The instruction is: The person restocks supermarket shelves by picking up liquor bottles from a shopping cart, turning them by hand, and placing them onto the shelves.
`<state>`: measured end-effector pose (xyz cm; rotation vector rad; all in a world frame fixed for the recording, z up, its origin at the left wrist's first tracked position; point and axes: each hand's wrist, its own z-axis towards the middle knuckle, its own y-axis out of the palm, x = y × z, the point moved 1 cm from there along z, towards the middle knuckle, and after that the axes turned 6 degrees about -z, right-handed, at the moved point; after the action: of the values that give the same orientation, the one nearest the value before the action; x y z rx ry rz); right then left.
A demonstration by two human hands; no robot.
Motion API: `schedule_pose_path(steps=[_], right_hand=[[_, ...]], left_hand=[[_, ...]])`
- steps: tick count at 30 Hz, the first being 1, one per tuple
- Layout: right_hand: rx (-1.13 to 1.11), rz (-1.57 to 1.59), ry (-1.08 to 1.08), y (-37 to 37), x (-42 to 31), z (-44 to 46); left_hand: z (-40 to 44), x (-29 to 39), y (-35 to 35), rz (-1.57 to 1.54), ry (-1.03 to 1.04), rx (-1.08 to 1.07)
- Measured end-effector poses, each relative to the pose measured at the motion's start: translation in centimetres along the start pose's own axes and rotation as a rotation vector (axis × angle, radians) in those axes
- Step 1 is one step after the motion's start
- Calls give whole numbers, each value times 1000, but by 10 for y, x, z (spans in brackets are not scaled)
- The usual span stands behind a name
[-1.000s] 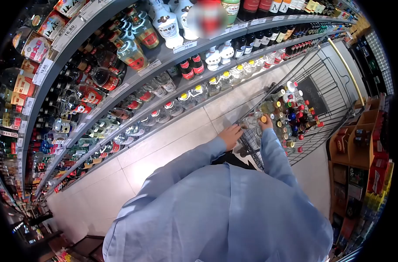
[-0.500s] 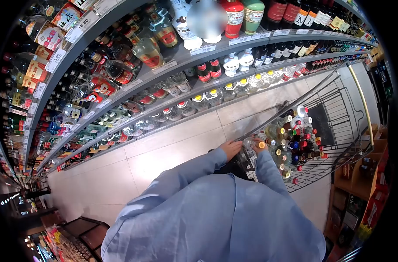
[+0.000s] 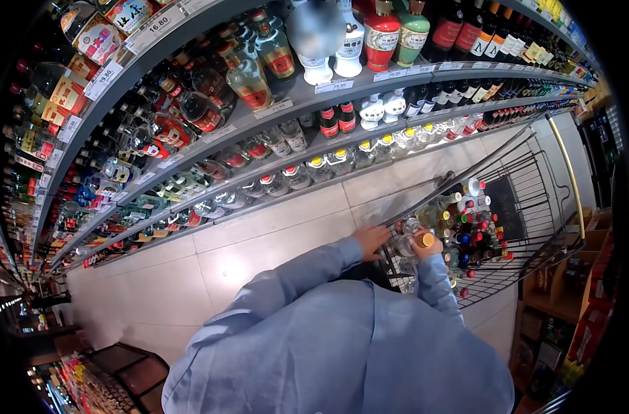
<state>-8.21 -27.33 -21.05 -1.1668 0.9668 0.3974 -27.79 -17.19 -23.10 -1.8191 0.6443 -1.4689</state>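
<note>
A wire shopping cart [image 3: 535, 186] stands ahead of me to the right, with many capped bottles [image 3: 463, 238] upright and close together in it. My right hand [image 3: 428, 250] is closed around a clear glass bottle [image 3: 426, 239] with an orange-gold cap, at the near-left side of the group. My left hand [image 3: 372, 241] rests at the cart's left edge, fingers stretched out, beside the bottles and holding nothing that I can see. Parts of the right fingers are hidden behind the bottle and its neighbours.
Curved shelves [image 3: 287, 110] full of liquor bottles and price tags run along the left and far side. Pale floor tiles [image 3: 259, 255] lie between shelves and cart. A wooden display rack [image 3: 569, 276] stands at the right, and a dark-framed bin [image 3: 131, 366] at the lower left.
My right hand has raised the orange-capped bottle, whose cap now looks larger and lies slightly right and lower. My left hand has shifted slightly. The view has tilted a little toward the shelves.
</note>
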Motion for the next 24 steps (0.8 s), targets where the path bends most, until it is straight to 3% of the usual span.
schedule_pose_path(steps=[1,4,6,9,11,13,15,18,21,24], right_hand=[[4,103,112,-11,-12,0],[40,146,-19,-70,-136,10],[100,255,-46,-96,-184,12],[232,461,-121,-121,-243,23],[238,579,-120,-130,-271,38],[216,760,-38,-132,-294,56],[-139,948,-166,-130,-288,85],[-396,1158,-169,-98,-287,106],[-449,1351,-24,-63,-285,125],[-525,1480,14,-29,-290,138]], left_hand=[[4,7,-8,-62,35,68],[16,43,-49,-316,142,260],[26,65,-67,-582,216,371],[24,100,-118,-650,197,590],[14,113,-147,-582,95,584],[-5,116,-180,-614,117,512],[-28,110,-196,-742,115,321],[-54,98,-193,-1359,369,119],[-89,113,-212,-1586,122,146],[-115,110,-218,-1647,22,257]])
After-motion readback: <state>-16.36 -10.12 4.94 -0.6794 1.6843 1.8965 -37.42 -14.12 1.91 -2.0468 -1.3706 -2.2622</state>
